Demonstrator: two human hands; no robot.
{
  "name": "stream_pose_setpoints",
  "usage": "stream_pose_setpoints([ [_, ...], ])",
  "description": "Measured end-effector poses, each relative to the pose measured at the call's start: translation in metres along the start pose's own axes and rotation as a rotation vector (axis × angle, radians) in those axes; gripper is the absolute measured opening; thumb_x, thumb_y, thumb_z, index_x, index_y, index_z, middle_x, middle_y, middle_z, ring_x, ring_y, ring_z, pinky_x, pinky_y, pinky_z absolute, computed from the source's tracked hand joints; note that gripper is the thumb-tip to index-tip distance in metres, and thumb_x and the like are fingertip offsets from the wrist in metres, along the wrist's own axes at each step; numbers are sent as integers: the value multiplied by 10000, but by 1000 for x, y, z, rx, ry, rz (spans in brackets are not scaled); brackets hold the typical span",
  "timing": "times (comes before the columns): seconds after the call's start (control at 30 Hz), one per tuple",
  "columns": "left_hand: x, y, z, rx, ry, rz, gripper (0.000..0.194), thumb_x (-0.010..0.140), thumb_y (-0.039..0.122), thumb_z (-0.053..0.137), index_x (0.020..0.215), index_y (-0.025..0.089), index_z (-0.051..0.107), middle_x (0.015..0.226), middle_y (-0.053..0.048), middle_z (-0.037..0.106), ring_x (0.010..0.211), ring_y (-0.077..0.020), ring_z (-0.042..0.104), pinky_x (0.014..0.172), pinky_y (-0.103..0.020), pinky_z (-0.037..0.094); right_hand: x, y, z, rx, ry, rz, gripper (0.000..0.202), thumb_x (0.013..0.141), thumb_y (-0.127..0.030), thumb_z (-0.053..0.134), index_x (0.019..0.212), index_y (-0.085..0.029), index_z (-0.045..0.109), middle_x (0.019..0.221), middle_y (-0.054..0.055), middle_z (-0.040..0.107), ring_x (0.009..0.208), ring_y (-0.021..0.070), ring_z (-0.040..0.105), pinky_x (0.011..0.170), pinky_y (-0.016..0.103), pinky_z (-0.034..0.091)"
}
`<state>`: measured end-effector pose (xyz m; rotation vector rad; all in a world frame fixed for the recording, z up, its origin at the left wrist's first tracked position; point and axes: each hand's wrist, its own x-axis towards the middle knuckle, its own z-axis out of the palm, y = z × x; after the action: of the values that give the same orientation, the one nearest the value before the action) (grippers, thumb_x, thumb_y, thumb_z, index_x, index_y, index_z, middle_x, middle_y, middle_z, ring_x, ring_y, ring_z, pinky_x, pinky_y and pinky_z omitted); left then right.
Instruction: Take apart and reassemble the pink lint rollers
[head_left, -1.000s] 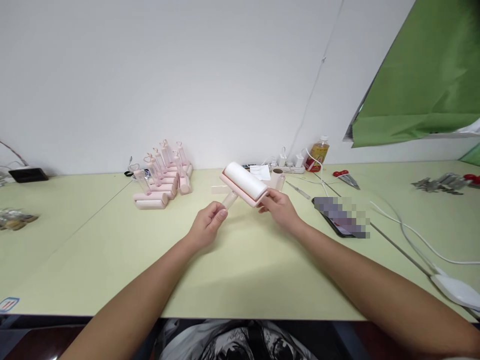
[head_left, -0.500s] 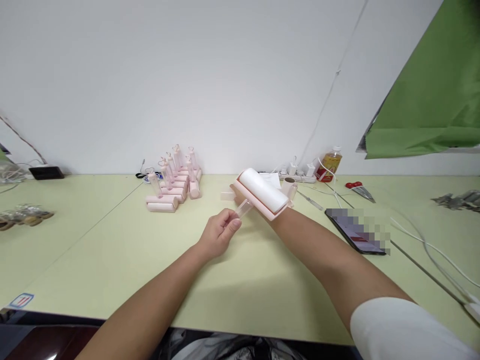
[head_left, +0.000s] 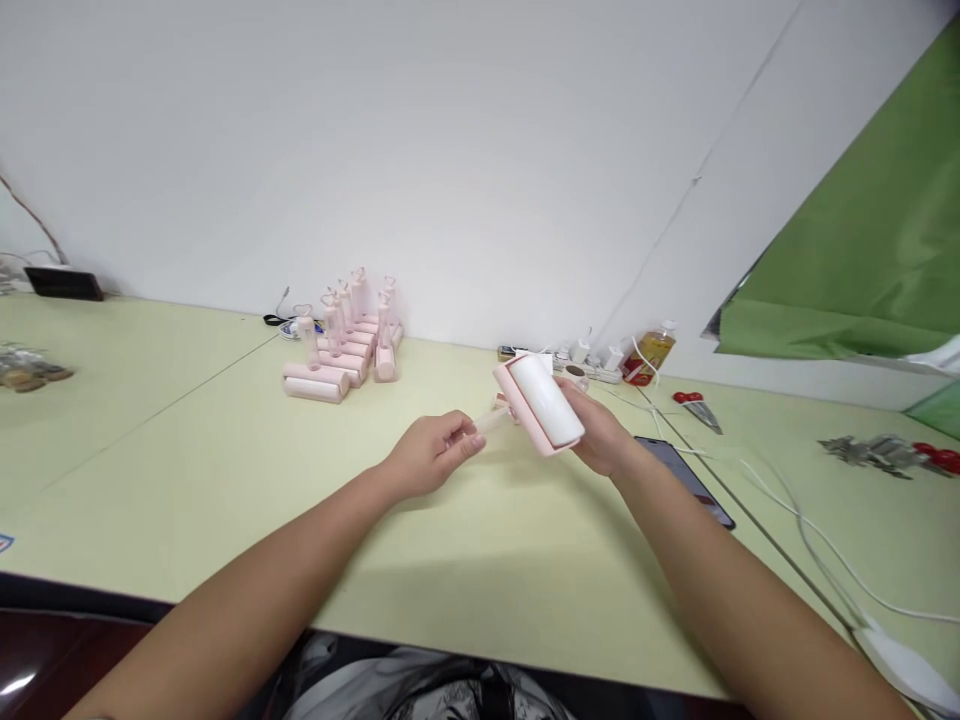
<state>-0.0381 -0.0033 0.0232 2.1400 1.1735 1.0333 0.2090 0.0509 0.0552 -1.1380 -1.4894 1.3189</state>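
In the head view, a lint roller (head_left: 546,402) with a white roll in a pale pink holder is held tilted above the table. The fingers of my left hand (head_left: 439,452) are closed around its clear handle (head_left: 493,420). My right hand (head_left: 600,430) curls against the right side of the roller head, its fingertips hidden behind it. A small pinkish part (head_left: 500,400) shows by the handle joint; I cannot tell what it is.
Several pink lint rollers (head_left: 315,383) stand handle-up at the back left. A power strip (head_left: 604,373), a drink bottle (head_left: 649,353), a phone (head_left: 690,480), red-handled snips (head_left: 697,408) and white cables (head_left: 817,530) lie on the right. A cardboard-cored roll (head_left: 576,374) sits behind my right hand.
My right hand has drawn back from behind the roller to its right side. The roller has turned more steeply. A small pale piece left of it has gone from its place. The view has shifted.
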Motion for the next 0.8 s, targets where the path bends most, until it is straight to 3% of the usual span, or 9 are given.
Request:
stream_pose_setpoints([
  [0.13, 3, -7, -2, 12, -53, -71, 371, 892, 519, 429, 790, 187, 558, 662, 31, 520, 614, -125, 463, 570, -238, 329, -17, 15, -12, 156, 100, 16, 361, 821, -436, 557, 1159, -318, 512, 872, -15, 560, 593, 103, 485, 408, 177, 345],
  [0.27, 4, -13, 0, 52, -121, -133, 394, 875, 536, 432, 743, 183, 545, 636, 32, 485, 603, -127, 439, 557, -240, 315, -17, 29, -10, 73, 154, -1, 393, 818, -392, 528, 1196, -306, 461, 842, -21, 519, 559, 95, 445, 413, 184, 335],
  [0.6, 4, -18, 1, 80, -195, -181, 409, 868, 556, 431, 716, 188, 524, 641, 32, 469, 605, -128, 426, 559, -242, 316, -22, 34, -6, -77, 62, -121, 459, 831, -403, 524, 1257, -268, 417, 798, -23, 449, 611, 123, 450, 494, 232, 372],
  [0.8, 3, -15, 1, 94, -213, -194, 406, 863, 554, 437, 706, 189, 521, 633, 32, 469, 594, -129, 424, 551, -244, 311, -25, 34, -1, -136, -35, -134, 557, 846, -429, 516, 1344, -252, 341, 1021, 36, 520, 680, 137, 472, 531, 247, 382],
])
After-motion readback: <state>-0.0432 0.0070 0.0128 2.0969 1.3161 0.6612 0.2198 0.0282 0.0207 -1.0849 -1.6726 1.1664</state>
